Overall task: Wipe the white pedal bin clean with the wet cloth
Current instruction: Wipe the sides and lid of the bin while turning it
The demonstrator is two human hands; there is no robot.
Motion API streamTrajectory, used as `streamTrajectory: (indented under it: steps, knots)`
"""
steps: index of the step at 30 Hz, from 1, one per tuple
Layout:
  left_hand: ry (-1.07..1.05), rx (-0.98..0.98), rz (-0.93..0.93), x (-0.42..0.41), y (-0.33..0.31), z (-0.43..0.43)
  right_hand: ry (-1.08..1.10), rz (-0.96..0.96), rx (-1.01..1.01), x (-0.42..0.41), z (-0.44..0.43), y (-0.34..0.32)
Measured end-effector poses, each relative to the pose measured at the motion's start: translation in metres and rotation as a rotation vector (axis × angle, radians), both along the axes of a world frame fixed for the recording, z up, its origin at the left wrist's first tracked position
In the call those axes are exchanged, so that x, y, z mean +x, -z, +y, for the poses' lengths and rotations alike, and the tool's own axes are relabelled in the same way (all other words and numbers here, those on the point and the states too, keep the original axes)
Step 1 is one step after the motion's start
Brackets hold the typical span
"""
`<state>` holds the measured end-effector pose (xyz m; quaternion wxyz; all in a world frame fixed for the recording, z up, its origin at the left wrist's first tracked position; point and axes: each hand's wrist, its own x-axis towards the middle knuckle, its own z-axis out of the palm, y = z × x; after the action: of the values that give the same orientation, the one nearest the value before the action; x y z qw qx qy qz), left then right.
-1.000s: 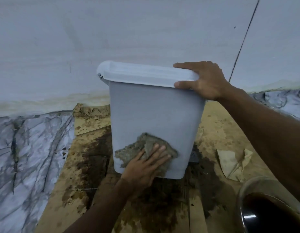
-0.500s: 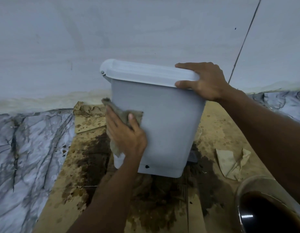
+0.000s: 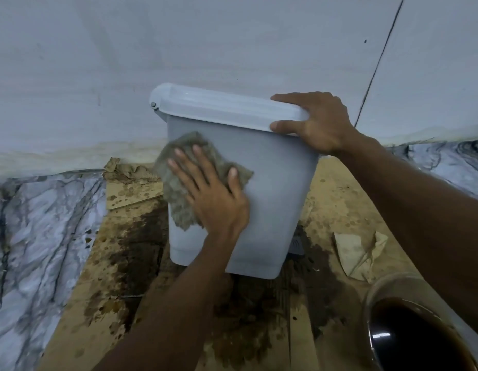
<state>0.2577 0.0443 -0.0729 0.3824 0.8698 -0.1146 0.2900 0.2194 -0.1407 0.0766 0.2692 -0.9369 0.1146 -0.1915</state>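
Two hands (image 3: pixel 213 199) (image 3: pixel 320 121), one cloth (image 3: pixel 176 186), one bin (image 3: pixel 275 188)

Indoor room at floor level, likely a home mid-cleaning: veined marble floor (image 3: pixel 45 223) at left, plain pale wall (image 3: pixel 232 36) above, wet stained cardboard (image 3: pixel 339 199) laid down, bucket (image 3: pixel 367 311) of dark water lower right.
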Motion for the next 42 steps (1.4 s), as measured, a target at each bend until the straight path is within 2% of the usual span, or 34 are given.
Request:
streamTrajectory:
  steps: [2, 5, 8, 12, 17, 19, 20, 22, 28, 31, 35, 37, 39, 40, 42]
  knots:
    - [0.003, 0.008, 0.002, 0.000, -0.023, -0.020, 0.009, 0.007, 0.000, 0.001, 0.003, -0.002]
    - [0.155, 0.160, -0.048, -0.026, -0.021, -0.046, 0.005, 0.006, -0.011, 0.002, 0.004, -0.003]
    - [0.369, 0.391, -0.171, -0.049, -0.009, -0.060, -0.008, -0.010, -0.033, -0.001, 0.004, -0.001]
    - [0.553, 0.667, -0.404, -0.049, 0.001, -0.056, -0.013, -0.009, -0.031, -0.003, 0.002, 0.001]
    - [0.808, 0.982, -0.553, -0.043, 0.067, -0.002, -0.009, -0.002, -0.022, -0.003, 0.001, 0.002]
    - [0.931, 1.119, -0.556, -0.043, 0.098, 0.030, -0.007, -0.008, -0.023, -0.004, 0.001, 0.002]
    - [0.950, 1.121, -0.525, -0.042, 0.106, 0.043, -0.009, -0.008, -0.027, -0.004, 0.002, 0.002]
    - [0.842, 0.947, -0.444, -0.035, 0.103, 0.059, -0.009, -0.003, -0.034, -0.008, 0.004, 0.002]
    - [0.266, 0.335, -0.247, -0.001, 0.027, 0.044, -0.021, -0.015, -0.013, -0.017, 0.011, -0.001]
    - [0.056, -0.173, -0.102, -0.002, -0.012, 0.020, -0.020, -0.029, -0.003, -0.022, 0.014, 0.000]
    - [-0.052, -0.866, 0.119, 0.006, -0.054, 0.008, -0.021, -0.026, -0.019, -0.024, 0.015, 0.000]
    - [-0.076, -1.132, 0.137, 0.004, -0.085, 0.011, -0.025, -0.029, -0.029, -0.026, 0.016, -0.001]
    - [0.000, -1.097, 0.059, 0.000, -0.109, 0.013, -0.031, -0.033, -0.037, -0.028, 0.017, -0.001]
    - [0.077, -0.994, 0.037, 0.000, -0.115, 0.012, -0.031, -0.030, -0.041, -0.028, 0.018, -0.001]
    - [0.229, -0.669, 0.021, 0.001, -0.116, 0.012, -0.029, -0.020, -0.055, -0.031, 0.019, -0.001]
